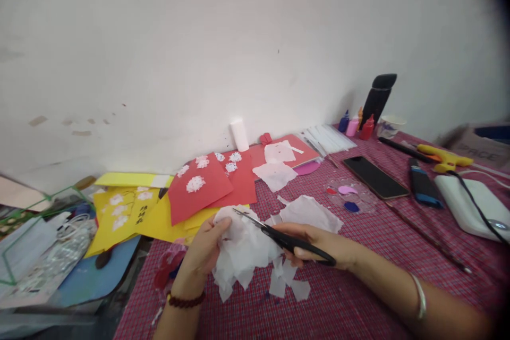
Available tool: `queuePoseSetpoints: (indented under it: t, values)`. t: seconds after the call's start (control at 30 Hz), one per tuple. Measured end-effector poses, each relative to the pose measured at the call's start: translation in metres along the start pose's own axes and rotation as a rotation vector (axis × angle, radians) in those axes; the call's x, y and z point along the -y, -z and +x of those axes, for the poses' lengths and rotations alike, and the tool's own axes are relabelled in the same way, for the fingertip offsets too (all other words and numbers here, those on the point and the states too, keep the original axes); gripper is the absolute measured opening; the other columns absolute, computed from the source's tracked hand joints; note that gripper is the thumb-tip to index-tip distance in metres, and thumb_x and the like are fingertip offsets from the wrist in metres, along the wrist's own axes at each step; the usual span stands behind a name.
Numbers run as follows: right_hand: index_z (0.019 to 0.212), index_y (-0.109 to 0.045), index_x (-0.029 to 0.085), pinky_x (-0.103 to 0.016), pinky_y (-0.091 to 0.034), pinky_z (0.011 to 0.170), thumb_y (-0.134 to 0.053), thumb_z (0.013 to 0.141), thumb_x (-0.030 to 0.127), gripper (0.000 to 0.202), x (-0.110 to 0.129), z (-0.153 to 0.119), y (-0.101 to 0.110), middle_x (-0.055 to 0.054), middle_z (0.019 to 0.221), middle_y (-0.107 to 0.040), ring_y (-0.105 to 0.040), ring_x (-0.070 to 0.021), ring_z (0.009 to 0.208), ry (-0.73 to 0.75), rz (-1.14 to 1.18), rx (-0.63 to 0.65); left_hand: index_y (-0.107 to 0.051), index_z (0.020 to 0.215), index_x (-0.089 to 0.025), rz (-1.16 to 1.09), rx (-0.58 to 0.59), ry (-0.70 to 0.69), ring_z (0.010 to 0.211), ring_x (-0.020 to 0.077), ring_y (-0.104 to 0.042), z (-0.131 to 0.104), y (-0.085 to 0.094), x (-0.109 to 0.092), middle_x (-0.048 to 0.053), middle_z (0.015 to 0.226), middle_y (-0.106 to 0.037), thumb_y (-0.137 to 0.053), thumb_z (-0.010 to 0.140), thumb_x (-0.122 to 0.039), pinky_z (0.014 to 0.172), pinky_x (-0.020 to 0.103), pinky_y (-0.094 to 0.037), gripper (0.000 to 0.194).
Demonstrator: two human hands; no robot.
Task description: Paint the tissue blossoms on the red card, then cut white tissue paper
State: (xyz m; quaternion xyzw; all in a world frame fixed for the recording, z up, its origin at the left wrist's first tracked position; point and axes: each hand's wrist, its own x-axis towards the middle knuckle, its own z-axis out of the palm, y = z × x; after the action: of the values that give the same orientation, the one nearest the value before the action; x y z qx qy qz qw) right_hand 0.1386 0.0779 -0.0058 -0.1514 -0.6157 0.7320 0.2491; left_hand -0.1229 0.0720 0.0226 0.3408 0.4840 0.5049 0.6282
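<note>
Left hand [204, 248] pinches white paper [245, 249] below scissors [287, 240] in right hand [321, 238].

The left hand [206, 244] is bare, with a bracelet [186, 302] of round, dark red beads at the wrist [193, 281]. The right arm [382, 273] wears a thin, shiny silver bangle [420, 297].

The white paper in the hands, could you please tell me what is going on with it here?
A person's left hand holds up a bunch of thin white paper. The right hand holds black-handled scissors, with the blades at the paper's upper part. Loose white pieces lie below on the checked cloth. Beyond the hands are red sheets and yellow sheets, some bearing pale flower shapes.
</note>
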Motion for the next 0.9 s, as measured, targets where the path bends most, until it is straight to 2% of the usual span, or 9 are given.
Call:
queuePoseSetpoints:
  t: [0.07,0.17,0.3,0.43,0.63,0.9]
  values:
    - [0.138,-0.044,0.021,-0.026,-0.042,0.070,-0.062,0.083,0.053,0.066,0.001,-0.004,0.004,-0.003,0.093,-0.051,-0.048,-0.0133,0.077,-0.021,-0.016,0.021,-0.071,0.076,-0.011,0.002,-0.024,-0.027,0.061,0.0184,-0.064,0.000,0.002,-0.003,0.007,0.068,-0.071,-0.084,0.058,-0.036,0.061,0.028,-0.052,0.034]
    - [0.139,-0.043,0.021,-0.029,-0.042,0.077,-0.062,0.083,0.052,0.067,0.005,-0.010,0.009,-0.005,0.097,-0.051,-0.049,-0.0163,0.085,-0.070,-0.041,0.056,-0.072,0.078,-0.011,-0.005,-0.001,-0.050,0.063,0.0193,-0.064,-0.001,0.009,-0.007,0.008,0.071,-0.072,-0.083,0.060,-0.035,0.062,0.029,-0.052,0.032]
    - [0.140,-0.041,0.020,-0.029,-0.040,0.076,-0.063,0.083,0.052,0.069,0.008,-0.014,0.014,-0.004,0.095,-0.050,-0.047,-0.0160,0.084,-0.100,-0.079,0.115,-0.072,0.072,-0.012,0.013,0.049,-0.050,0.057,0.0148,-0.060,-0.003,0.019,-0.010,0.004,0.063,-0.069,-0.083,0.061,-0.032,0.056,0.023,-0.048,0.025]
    - [0.140,-0.040,0.019,-0.028,-0.039,0.075,-0.062,0.083,0.054,0.070,0.007,-0.012,0.014,-0.003,0.090,-0.049,-0.047,-0.0150,0.081,-0.085,-0.084,0.150,-0.072,0.072,-0.013,0.033,0.025,-0.037,0.055,0.0144,-0.059,-0.004,0.024,-0.010,0.004,0.062,-0.069,-0.083,0.061,-0.031,0.053,0.022,-0.047,0.024]
    - [0.140,-0.041,0.021,-0.027,-0.041,0.072,-0.063,0.083,0.053,0.069,0.003,-0.005,0.012,-0.003,0.092,-0.050,-0.047,-0.0140,0.079,-0.101,-0.086,0.127,-0.073,0.079,-0.011,0.131,0.067,-0.001,0.057,0.0153,-0.059,-0.002,0.019,-0.008,0.007,0.069,-0.071,-0.082,0.062,-0.036,0.054,0.023,-0.047,0.031]
    - [0.140,-0.043,0.023,-0.023,-0.041,0.063,-0.067,0.081,0.047,0.068,-0.004,-0.002,0.014,-0.001,0.086,-0.050,-0.047,-0.0108,0.070,-0.176,-0.047,0.082,-0.074,0.080,-0.011,0.164,0.075,-0.002,0.055,0.0147,-0.057,-0.001,0.013,-0.003,0.006,0.067,-0.070,-0.082,0.059,-0.035,0.053,0.023,-0.044,0.032]
